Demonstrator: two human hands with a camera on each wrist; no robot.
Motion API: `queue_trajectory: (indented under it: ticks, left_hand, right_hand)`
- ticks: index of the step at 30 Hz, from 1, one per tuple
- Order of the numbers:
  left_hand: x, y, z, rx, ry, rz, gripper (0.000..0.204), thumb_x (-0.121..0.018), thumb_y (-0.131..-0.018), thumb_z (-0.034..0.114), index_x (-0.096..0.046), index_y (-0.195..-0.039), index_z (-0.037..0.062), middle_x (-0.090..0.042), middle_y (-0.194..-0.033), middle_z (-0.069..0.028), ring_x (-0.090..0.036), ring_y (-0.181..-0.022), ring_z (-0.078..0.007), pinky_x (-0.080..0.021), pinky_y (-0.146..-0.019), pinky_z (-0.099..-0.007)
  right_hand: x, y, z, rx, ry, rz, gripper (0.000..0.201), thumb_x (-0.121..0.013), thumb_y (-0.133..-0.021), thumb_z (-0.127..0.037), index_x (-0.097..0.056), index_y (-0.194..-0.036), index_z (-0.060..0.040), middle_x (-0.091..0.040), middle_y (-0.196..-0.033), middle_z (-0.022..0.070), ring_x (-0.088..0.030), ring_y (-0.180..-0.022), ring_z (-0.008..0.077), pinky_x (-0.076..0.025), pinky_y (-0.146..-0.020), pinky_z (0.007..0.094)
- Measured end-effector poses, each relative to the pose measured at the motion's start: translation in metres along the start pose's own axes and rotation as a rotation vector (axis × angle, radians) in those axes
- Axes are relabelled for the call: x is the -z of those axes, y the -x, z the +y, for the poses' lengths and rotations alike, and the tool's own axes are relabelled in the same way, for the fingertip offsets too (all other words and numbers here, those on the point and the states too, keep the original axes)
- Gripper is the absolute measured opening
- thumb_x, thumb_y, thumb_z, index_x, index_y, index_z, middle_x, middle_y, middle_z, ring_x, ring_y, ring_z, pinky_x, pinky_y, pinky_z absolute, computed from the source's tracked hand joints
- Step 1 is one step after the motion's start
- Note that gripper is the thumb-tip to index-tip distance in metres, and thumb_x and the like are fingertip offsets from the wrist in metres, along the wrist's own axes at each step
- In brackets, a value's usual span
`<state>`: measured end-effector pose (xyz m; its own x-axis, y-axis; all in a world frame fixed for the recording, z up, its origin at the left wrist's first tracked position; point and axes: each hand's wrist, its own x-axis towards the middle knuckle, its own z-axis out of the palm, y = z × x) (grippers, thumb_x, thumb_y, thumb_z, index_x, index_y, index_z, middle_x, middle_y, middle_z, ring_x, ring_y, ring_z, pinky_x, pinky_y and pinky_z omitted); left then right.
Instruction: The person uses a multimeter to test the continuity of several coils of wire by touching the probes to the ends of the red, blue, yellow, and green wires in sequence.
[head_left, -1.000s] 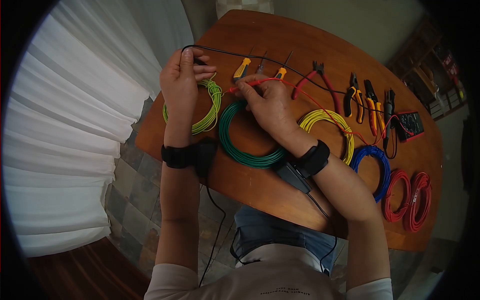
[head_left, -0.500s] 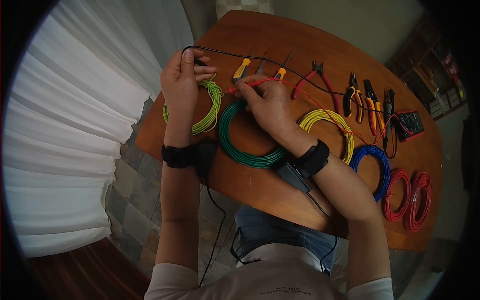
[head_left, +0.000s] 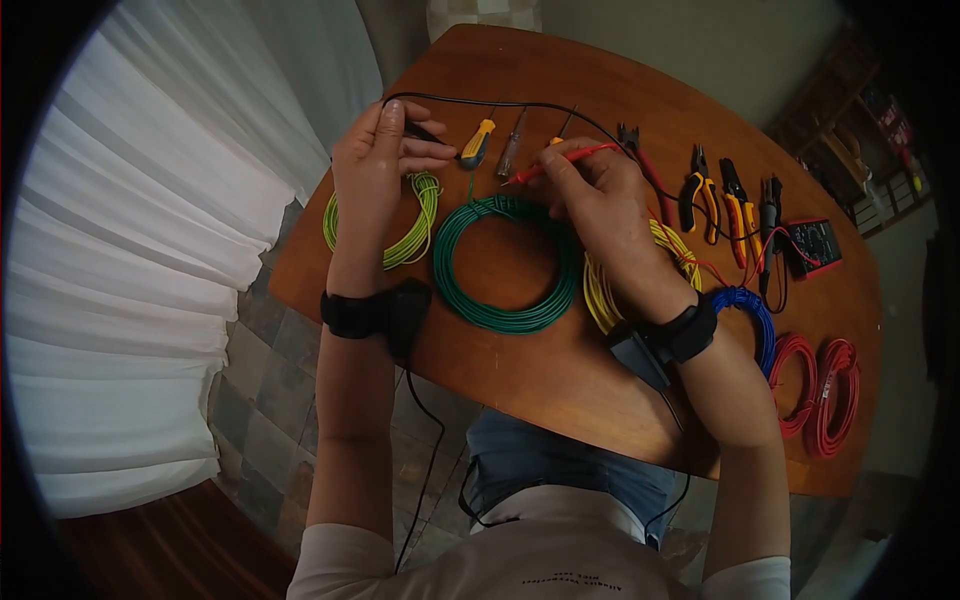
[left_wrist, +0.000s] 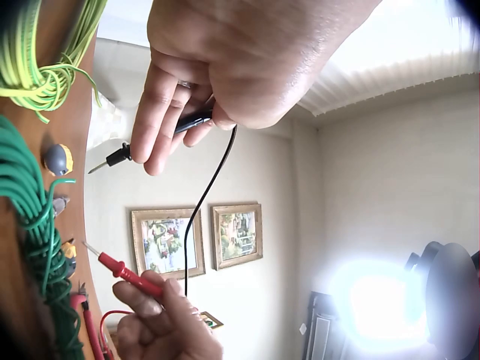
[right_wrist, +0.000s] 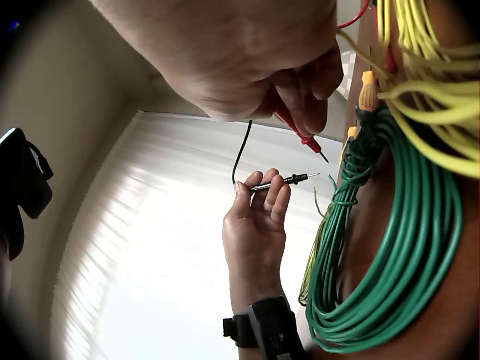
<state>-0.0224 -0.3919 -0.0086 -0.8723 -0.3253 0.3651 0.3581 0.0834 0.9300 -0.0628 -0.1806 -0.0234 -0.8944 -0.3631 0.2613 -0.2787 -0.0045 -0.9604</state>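
Note:
My left hand (head_left: 370,168) is raised over the left end of the table, above the yellow-green wire coil (head_left: 415,235). Between thumb and fingers it pinches a black test probe (left_wrist: 118,155), metal tip pointing toward the table side, cable running off from the thumb. My right hand (head_left: 612,215) grips a red test probe (left_wrist: 127,276) like a pen. In the head view that probe's tip lies near the loose upper end of the green wire coil (head_left: 447,270). The two tips are apart. Both leads trail toward the multimeter (head_left: 812,247) at the right.
On the wooden table (head_left: 470,375), a yellow coil (head_left: 597,290), a blue coil (head_left: 768,335) and red coils (head_left: 838,400) curve rightward. Behind them are screwdrivers (head_left: 477,142), red-handled cutters (head_left: 645,160) and several pliers (head_left: 700,195). A white curtain (head_left: 130,300) hangs at left.
My right hand has moved right with the red probe, from beside the yellow-green coil to the top of the green coil. My left hand has shifted slightly right, still holding the black probe.

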Motion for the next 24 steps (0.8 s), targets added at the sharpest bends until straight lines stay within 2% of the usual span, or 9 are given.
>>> queue_trajectory:
  ticks: [3, 10, 21, 24]
  left_hand:
    - [-0.001, 0.000, -0.001, 0.006, -0.006, -0.007, 0.033, -0.041, -0.099, 0.025, -0.057, -0.097, -0.0040, -0.064, -0.086, -0.0160, -0.068, -0.071, -0.0216, -0.057, -0.061, -0.0268]
    - [-0.003, 0.000, -0.005, 0.079, -0.021, -0.066, 0.031, -0.039, -0.100, 0.022, -0.056, -0.096, -0.0030, -0.064, -0.087, -0.0152, -0.068, -0.072, -0.0217, -0.056, -0.062, -0.0260]
    - [-0.003, 0.000, -0.004, 0.059, -0.025, -0.054, 0.031, -0.040, -0.100, 0.023, -0.056, -0.095, -0.0030, -0.064, -0.086, -0.0148, -0.068, -0.071, -0.0215, -0.056, -0.061, -0.0264]
    - [-0.002, 0.000, -0.005, 0.052, -0.028, -0.044, 0.031, -0.040, -0.100, 0.023, -0.057, -0.095, -0.0031, -0.064, -0.085, -0.0146, -0.068, -0.070, -0.0215, -0.056, -0.061, -0.0265]
  right_hand:
    - [0.008, 0.008, -0.005, 0.008, 0.070, 0.019, 0.018, -0.057, -0.090, -0.014, -0.063, -0.089, 0.0029, -0.066, -0.073, 0.0062, -0.061, -0.061, 0.0089, -0.046, -0.049, 0.0221]
    - [0.015, 0.011, 0.007, -0.016, -0.014, 0.061, 0.018, -0.057, -0.091, -0.015, -0.062, -0.091, 0.0023, -0.067, -0.076, 0.0060, -0.061, -0.063, 0.0087, -0.046, -0.051, 0.0212]
    - [0.013, 0.008, 0.017, -0.036, -0.123, 0.067, 0.019, -0.055, -0.092, -0.015, -0.061, -0.093, 0.0032, -0.067, -0.080, 0.0077, -0.061, -0.064, 0.0089, -0.046, -0.051, 0.0197]
    - [0.014, 0.009, 0.016, -0.047, -0.075, 0.044, 0.019, -0.055, -0.092, -0.015, -0.062, -0.093, 0.0032, -0.067, -0.081, 0.0077, -0.061, -0.064, 0.0086, -0.046, -0.051, 0.0197]
